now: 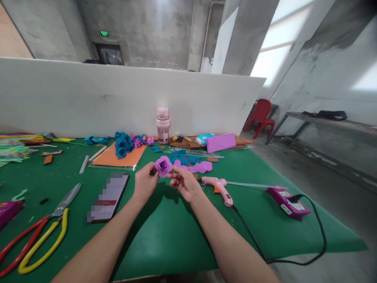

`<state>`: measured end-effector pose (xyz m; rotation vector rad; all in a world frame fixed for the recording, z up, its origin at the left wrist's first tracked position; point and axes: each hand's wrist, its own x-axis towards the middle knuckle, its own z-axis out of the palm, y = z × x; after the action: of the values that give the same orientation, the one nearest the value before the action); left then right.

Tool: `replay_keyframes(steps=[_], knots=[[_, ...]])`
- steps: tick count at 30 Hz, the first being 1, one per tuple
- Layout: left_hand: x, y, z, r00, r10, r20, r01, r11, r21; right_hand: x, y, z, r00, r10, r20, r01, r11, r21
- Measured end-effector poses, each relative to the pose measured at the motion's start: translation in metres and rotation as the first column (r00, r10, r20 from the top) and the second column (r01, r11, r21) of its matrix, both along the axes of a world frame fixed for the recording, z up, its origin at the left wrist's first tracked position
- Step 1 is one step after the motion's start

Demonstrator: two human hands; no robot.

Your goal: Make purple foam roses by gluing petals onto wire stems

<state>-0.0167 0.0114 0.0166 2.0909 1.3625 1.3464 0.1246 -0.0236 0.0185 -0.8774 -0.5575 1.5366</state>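
Observation:
A purple craft flower (163, 166) with a dark spiral centre is held up above the green table, its face toward me. My left hand (145, 181) pinches it from the left side. From the right, my right hand (186, 183) has its fingers curled at the flower's edge, thumb and forefinger on a petal. Just behind the right hand lies a scalloped purple strip (203, 167). To the right of that hand a pink glue gun (217, 185) rests on its side, a clear glue stick (250, 184) poking out of its back.
Red-and-yellow-handled scissors (59, 212) and a phone (110, 196) lie at left. Blue flowers (123, 144) sit on an orange sheet (118, 159). A pink bottle (163, 125) stands by the white partition (88, 98). A purple power strip (288, 202) with a black cable is at right.

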Motion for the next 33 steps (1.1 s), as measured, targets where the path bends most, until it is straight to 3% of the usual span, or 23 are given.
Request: replay_keyframes(steps=[3, 5, 8, 10, 15, 20, 23, 25, 27, 29, 30, 31, 32, 33], knots=[[-0.001, 0.002, 0.002, 0.988, -0.005, 0.152, 0.029, 0.988, -0.154, 0.007, 0.005, -0.001, 0.991, -0.132, -0.01, 0.132, 0.991, 0.026], [0.0, 0.002, 0.004, 0.959, -0.086, 0.269, 0.16, 0.95, -0.268, 0.008, 0.006, -0.002, 0.983, -0.169, 0.071, 0.16, 0.981, 0.112], [0.003, -0.001, 0.006, 0.88, -0.274, 0.388, 0.41, 0.851, -0.328, 0.005, 0.004, -0.002, 0.962, -0.057, 0.265, -0.021, 0.959, 0.282], [0.004, -0.004, 0.008, 0.835, -0.357, 0.419, 0.503, 0.804, -0.317, 0.002, 0.0, 0.0, 0.938, 0.015, 0.347, -0.136, 0.935, 0.328], [0.004, -0.008, 0.021, 0.796, -0.385, 0.466, 0.554, 0.774, -0.307, -0.002, -0.006, 0.008, 0.946, 0.006, 0.324, -0.158, 0.88, 0.447], [0.003, -0.013, 0.031, 0.789, -0.411, 0.456, 0.569, 0.769, -0.291, -0.004, -0.007, 0.008, 0.932, -0.115, 0.345, -0.075, 0.867, 0.492], [-0.002, -0.027, 0.033, 0.835, -0.37, 0.408, 0.511, 0.798, -0.321, -0.007, -0.008, 0.002, 0.904, -0.173, 0.39, -0.078, 0.83, 0.552], [-0.018, -0.04, 0.037, 0.89, -0.355, 0.285, 0.442, 0.824, -0.354, -0.01, -0.01, -0.002, 0.891, -0.172, 0.421, -0.122, 0.802, 0.585], [-0.05, -0.054, 0.041, 0.964, -0.26, 0.058, 0.264, 0.906, -0.33, -0.016, -0.014, -0.001, 0.873, -0.187, 0.451, -0.142, 0.787, 0.6], [-0.097, -0.07, 0.044, 0.987, -0.012, -0.159, -0.021, 0.979, -0.204, -0.022, -0.025, 0.005, 0.845, -0.205, 0.495, -0.16, 0.785, 0.598], [-0.125, -0.078, 0.045, 0.95, 0.13, -0.284, -0.175, 0.975, -0.139, -0.025, -0.033, 0.009, 0.823, -0.217, 0.525, -0.178, 0.779, 0.601], [-0.153, -0.086, 0.044, 0.865, 0.261, -0.429, -0.325, 0.942, -0.083, -0.027, -0.042, 0.015, 0.793, -0.238, 0.56, -0.202, 0.765, 0.611], [-0.18, -0.092, 0.043, 0.755, 0.338, -0.563, -0.444, 0.894, -0.058, -0.029, -0.052, 0.02, 0.759, -0.279, 0.588, -0.223, 0.738, 0.637], [-0.204, -0.096, 0.041, 0.662, 0.326, -0.675, -0.502, 0.861, -0.076, -0.03, -0.064, 0.025, 0.716, -0.331, 0.614, -0.253, 0.697, 0.671]])
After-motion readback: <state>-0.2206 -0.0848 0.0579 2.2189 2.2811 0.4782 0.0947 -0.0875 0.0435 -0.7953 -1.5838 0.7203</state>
